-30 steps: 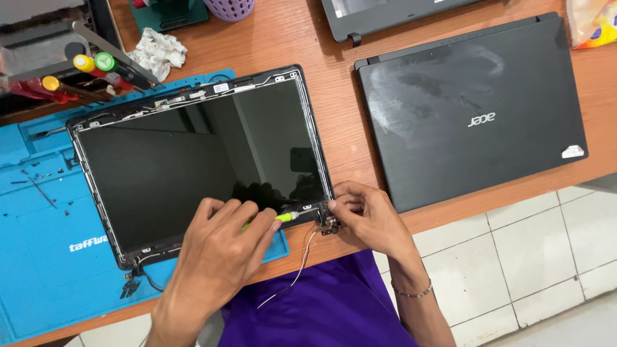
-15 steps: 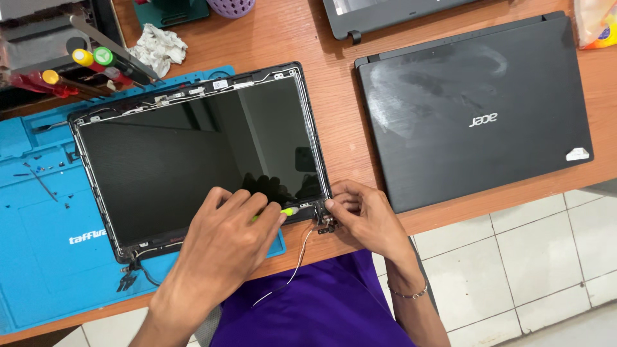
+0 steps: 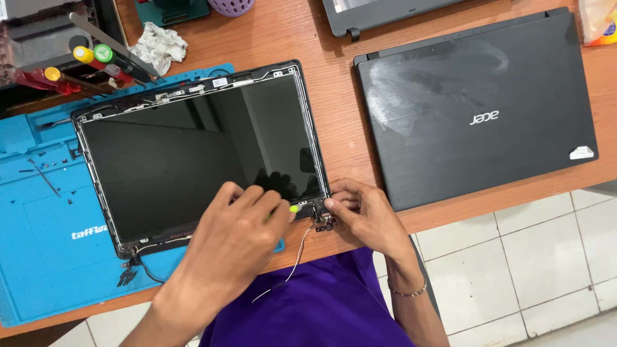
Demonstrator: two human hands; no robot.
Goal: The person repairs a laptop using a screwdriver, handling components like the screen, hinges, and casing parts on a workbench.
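Observation:
A bare laptop screen panel in its black lid frame lies on a blue work mat. My left hand rests on the panel's lower right part and grips a screwdriver whose yellow-green handle end sticks out beside my thumb. Its tip is hidden by my fingers. My right hand pinches the metal hinge at the frame's lower right corner. Thin wires hang from that corner over the table edge.
A closed black laptop lies to the right on the wooden table. Another dark laptop part sits at the top. Screwdrivers with coloured handles, a crumpled cloth and a purple cup are at the back left.
My left hand with the screwdriver has edged slightly right toward the hinge corner. My right hand stays on the hinge.

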